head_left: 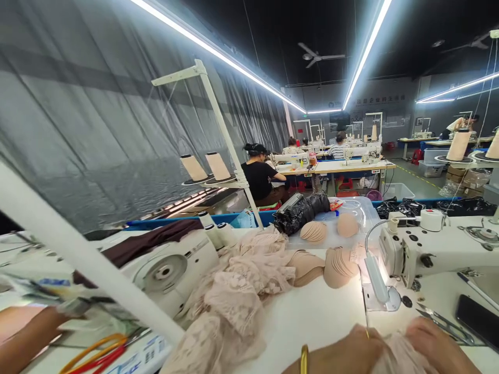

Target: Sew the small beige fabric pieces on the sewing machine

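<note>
At the lower right, my left hand, with a gold bangle at the wrist, is closed on a piece of thin beige fabric. My right hand grips the same fabric from the other side; motion blurs its fingers. Both hands are on the white table just in front of the sewing machine. Beside my right hand lie thread snips and a black phone. A heap of beige lace is left of my hands, with pleated beige bra cups at its far end.
A slim lamp stands by the needle area. Behind are a clear plastic bin and a black plastic bundle. A white thread-stand pole crosses the left side, near another person's arm and orange-handled scissors.
</note>
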A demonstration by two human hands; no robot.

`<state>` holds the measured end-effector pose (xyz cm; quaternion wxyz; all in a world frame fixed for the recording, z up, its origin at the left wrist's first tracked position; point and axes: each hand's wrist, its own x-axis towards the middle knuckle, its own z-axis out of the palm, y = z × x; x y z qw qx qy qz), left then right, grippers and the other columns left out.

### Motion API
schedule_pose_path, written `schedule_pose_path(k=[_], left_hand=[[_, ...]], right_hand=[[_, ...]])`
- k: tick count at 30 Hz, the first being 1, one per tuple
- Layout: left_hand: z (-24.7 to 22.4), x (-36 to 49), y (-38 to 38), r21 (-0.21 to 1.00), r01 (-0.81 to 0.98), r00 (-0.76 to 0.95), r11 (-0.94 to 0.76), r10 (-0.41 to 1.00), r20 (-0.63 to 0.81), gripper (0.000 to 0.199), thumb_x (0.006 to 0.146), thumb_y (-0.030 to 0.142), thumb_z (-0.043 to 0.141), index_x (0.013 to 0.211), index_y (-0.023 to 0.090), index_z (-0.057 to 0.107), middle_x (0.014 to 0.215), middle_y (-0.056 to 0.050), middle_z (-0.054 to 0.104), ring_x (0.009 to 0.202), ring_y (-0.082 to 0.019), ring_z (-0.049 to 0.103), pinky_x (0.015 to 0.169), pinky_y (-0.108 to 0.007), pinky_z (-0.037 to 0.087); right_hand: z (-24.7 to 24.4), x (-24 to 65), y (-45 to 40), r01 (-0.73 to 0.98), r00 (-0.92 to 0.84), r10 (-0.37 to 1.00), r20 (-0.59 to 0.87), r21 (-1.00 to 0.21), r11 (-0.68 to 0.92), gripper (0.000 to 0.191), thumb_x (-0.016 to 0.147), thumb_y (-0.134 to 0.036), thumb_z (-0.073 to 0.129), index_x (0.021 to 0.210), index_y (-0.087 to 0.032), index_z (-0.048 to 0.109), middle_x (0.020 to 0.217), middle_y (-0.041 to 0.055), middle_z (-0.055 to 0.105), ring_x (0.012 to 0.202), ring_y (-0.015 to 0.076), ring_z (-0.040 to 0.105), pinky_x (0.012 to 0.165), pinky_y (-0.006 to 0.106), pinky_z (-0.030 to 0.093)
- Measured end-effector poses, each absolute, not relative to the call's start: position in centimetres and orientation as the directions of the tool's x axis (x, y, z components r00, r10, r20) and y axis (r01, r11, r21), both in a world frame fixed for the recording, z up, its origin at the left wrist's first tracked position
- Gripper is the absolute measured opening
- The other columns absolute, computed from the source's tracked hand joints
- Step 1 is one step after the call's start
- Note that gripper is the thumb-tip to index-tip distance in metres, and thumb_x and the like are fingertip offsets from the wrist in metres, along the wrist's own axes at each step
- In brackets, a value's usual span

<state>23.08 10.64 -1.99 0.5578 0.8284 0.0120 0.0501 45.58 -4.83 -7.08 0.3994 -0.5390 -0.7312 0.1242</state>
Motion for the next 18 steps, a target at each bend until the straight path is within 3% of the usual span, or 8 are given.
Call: schedule_pose_path(k=[2, 4, 7, 9, 14, 18], left_hand=[[-2.0, 24.3, 11.8, 0.905, -0.037, 0.998, -0.423, 0.038, 0.058, 0.022, 0.08, 0.043, 0.078, 0.075, 0.023, 0.07, 0.091, -0.004, 0.073, 0.103, -0.031, 0.066, 0.104, -0.048, 0.043], [-1.9, 25.6, 12.7, 0.837, -0.051, 0.999, -0.545, -0.039, 0.035, 0.017, 0.075, 0.031, 0.076, 0.068, 0.021, 0.065, 0.091, -0.003, 0.073, 0.104, -0.03, 0.064, 0.103, -0.048, 0.039], [-1.6, 26.9, 13.5, 0.632, -0.114, 0.987, -0.766, -0.158, -0.014, 0.018, 0.068, 0.022, 0.077, 0.065, 0.018, 0.06, 0.098, -0.003, 0.074, 0.096, -0.026, 0.065, 0.094, -0.046, 0.036], [-1.4, 27.0, 13.7, 0.546, -0.147, 0.982, -0.825, -0.187, -0.019, 0.021, 0.066, 0.021, 0.079, 0.065, 0.017, 0.058, 0.104, -0.003, 0.075, 0.095, -0.024, 0.066, 0.088, -0.045, 0.034], [-1.3, 26.6, 13.7, 0.502, -0.161, 0.982, -0.85, -0.187, -0.002, 0.022, 0.064, 0.018, 0.077, 0.065, 0.017, 0.056, 0.108, -0.002, 0.076, 0.095, -0.024, 0.068, 0.085, -0.045, 0.033], [-1.2, 26.7, 13.8, 0.489, -0.16, 0.984, -0.857, -0.178, 0.01, 0.023, 0.069, 0.02, 0.078, 0.066, 0.017, 0.055, 0.107, -0.002, 0.077, 0.102, -0.026, 0.069, 0.091, -0.047, 0.034]], right_hand=[[-5.6, 46.8, -3.3, 0.826, -0.326, 0.823, 0.466, -0.283, 0.487, 0.021, 0.112, -0.027, 0.053, 0.11, -0.03, 0.074, 0.099, 0.0022, 0.077, 0.095, 0.0216, 0.071, 0.093, 0.036, 0.058], [-4.9, 47.3, -1.9, 0.861, -0.395, 0.799, 0.454, -0.122, 0.494, 0.029, 0.114, -0.02, 0.045, 0.104, -0.026, 0.071, 0.099, 0.0023, 0.075, 0.097, 0.0206, 0.067, 0.092, 0.034, 0.054], [-5.4, 47.5, -1.0, 0.878, -0.37, 0.817, 0.443, -0.122, 0.463, 0.031, 0.113, -0.013, 0.044, 0.105, -0.025, 0.072, 0.098, 0.0029, 0.074, 0.095, 0.019, 0.066, 0.082, 0.029, 0.052], [-6.0, 47.8, -1.2, 0.884, -0.354, 0.826, 0.439, -0.132, 0.449, 0.034, 0.11, -0.008, 0.044, 0.113, -0.025, 0.073, 0.103, 0.004, 0.076, 0.094, 0.0184, 0.067, 0.082, 0.029, 0.052], [-6.4, 49.1, -1.9, 0.918, -0.301, 0.842, 0.447, -0.104, 0.383, 0.035, 0.105, -0.006, 0.049, 0.123, -0.026, 0.072, 0.117, 0.0053, 0.079, 0.101, 0.0219, 0.07, 0.092, 0.033, 0.054], [-6.3, 49.2, -1.7, 0.933, -0.304, 0.85, 0.43, -0.047, 0.358, 0.036, 0.102, -0.007, 0.05, 0.124, -0.026, 0.072, 0.121, 0.0034, 0.08, 0.097, 0.0235, 0.072, 0.085, 0.034, 0.058]])
